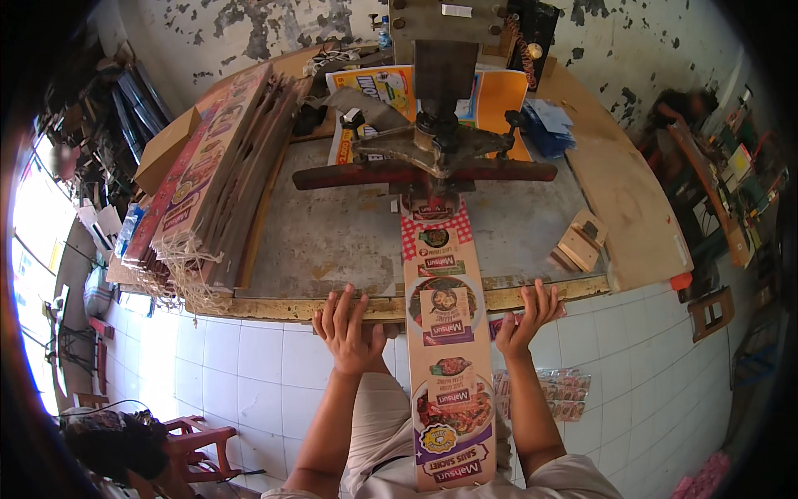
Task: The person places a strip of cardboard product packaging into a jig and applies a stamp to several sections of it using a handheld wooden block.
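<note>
While left hand (347, 334) and right hand (524, 320) are resting open at the table edge (266, 308), the printed strip (453, 349) is lying one end under the press (432, 148), most apparently left, lower centre.

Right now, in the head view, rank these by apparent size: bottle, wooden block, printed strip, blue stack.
1. Printed strip, clearly largest
2. Wooden block and blue stack: too alike to rank
3. Bottle, smallest

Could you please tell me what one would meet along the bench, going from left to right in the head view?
Stack of printed cardboard strips, left hand, long printed strip, right hand, small wooden block.
</note>
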Demonstrator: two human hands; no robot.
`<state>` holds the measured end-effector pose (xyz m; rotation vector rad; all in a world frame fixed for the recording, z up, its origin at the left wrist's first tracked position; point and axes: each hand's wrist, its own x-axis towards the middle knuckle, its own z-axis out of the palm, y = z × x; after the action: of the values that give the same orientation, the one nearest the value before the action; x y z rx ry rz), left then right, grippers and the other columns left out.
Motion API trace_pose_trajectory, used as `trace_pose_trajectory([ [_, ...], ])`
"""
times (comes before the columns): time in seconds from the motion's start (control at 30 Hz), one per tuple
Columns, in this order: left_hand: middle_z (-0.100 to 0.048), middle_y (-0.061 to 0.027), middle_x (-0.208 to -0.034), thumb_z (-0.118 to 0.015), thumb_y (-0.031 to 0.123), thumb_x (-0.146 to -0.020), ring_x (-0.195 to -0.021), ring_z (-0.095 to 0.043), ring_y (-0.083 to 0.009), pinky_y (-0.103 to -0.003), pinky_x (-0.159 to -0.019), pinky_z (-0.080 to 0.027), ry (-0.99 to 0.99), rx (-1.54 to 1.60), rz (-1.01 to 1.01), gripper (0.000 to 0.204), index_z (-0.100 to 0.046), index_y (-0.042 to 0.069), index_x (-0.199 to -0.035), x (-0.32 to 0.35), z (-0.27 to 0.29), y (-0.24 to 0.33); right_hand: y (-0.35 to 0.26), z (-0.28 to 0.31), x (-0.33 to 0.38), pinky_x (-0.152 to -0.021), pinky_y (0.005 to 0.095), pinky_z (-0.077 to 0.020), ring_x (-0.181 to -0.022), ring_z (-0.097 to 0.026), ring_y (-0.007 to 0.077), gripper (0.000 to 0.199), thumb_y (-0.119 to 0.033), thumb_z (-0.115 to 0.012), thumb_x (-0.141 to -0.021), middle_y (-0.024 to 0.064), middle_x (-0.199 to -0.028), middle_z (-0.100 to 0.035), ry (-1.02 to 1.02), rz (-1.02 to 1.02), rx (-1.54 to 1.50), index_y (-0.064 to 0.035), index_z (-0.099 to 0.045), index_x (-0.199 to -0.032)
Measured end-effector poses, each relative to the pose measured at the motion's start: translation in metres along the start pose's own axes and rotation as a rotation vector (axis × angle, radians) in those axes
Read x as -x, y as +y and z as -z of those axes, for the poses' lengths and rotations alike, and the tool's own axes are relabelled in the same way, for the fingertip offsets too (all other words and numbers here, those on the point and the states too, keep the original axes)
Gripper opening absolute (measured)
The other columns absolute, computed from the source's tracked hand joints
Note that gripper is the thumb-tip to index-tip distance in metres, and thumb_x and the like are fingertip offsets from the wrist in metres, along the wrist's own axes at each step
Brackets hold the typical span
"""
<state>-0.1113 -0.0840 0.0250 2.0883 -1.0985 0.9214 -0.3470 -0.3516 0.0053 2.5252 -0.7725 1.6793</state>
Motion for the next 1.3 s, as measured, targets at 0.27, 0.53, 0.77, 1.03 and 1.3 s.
trace_pose_trajectory([
  [0.27,-0.065,-0.0122,-0.161,-0.066,0.043,-0.101,-0.158,-0.047,-0.0363,-0.054,-0.137,-0.016,0.032,0.012,0.01,0.05,-0.076,0.014,-0.14,0.0018,-0.0033,-0.0011,-0.0043,-0.0083,0.0018,-0.134,0.0703,-0.0037,-0.167,-0.028,0.0479,0.054,-0.047,-0.04,-0.12,0.0193,-0.17,-0.05,0.054,-0.017,-0.034,-0.0091,-0.056,-0.154],
  [0.53,-0.065,-0.0124,-0.161,-0.065,0.043,-0.102,-0.158,-0.046,-0.036,-0.054,-0.137,-0.016,0.033,0.018,0.008,0.05,-0.076,0.014,-0.14,0.0019,-0.0032,-0.0019,-0.0031,-0.0037,-0.0008,-0.131,0.0703,-0.0199,-0.16,-0.033,0.0493,0.053,-0.042,-0.043,-0.119,0.0249,-0.166,-0.05,0.033,0.027,-0.008,-0.0027,-0.056,-0.152],
  [0.77,-0.06,-0.0115,-0.165,-0.063,0.043,-0.104,-0.159,-0.046,-0.0361,-0.056,-0.135,-0.017,0.0,0.011,-0.01,0.055,-0.068,0.013,-0.15,0.002,-0.0012,-0.0025,-0.0054,-0.0048,-0.0035,-0.131,0.0689,-0.0204,-0.16,-0.034,0.0486,0.053,-0.042,-0.043,-0.12,0.0239,-0.165,-0.05,0.052,0.028,-0.01,-0.0029,-0.058,-0.152],
  [1.03,-0.06,-0.0118,-0.165,-0.064,0.043,-0.103,-0.158,-0.046,-0.036,-0.057,-0.135,-0.016,-0.004,0.013,-0.01,0.056,-0.068,0.013,-0.15,0.002,-0.0007,-0.0024,-0.0054,-0.0041,-0.0041,-0.13,0.0692,-0.0213,-0.159,-0.034,0.0485,0.052,-0.041,-0.043,-0.12,0.0236,-0.165,-0.05,0.049,0.037,-0.005,-0.0031,-0.057,-0.152],
  [1.3,-0.066,-0.0099,-0.16,-0.067,0.041,-0.098,-0.156,-0.049,-0.0344,-0.053,-0.136,-0.017,0.017,0.02,0.013,0.051,-0.076,0.013,-0.14,0.0003,-0.0005,-0.0005,-0.0057,-0.0025,-0.005,-0.13,0.0699,-0.0207,-0.159,-0.034,0.0489,0.051,-0.04,-0.045,-0.119,0.0235,-0.166,-0.05,0.046,0.046,-0.005,-0.0034,-0.057,-0.152],
])
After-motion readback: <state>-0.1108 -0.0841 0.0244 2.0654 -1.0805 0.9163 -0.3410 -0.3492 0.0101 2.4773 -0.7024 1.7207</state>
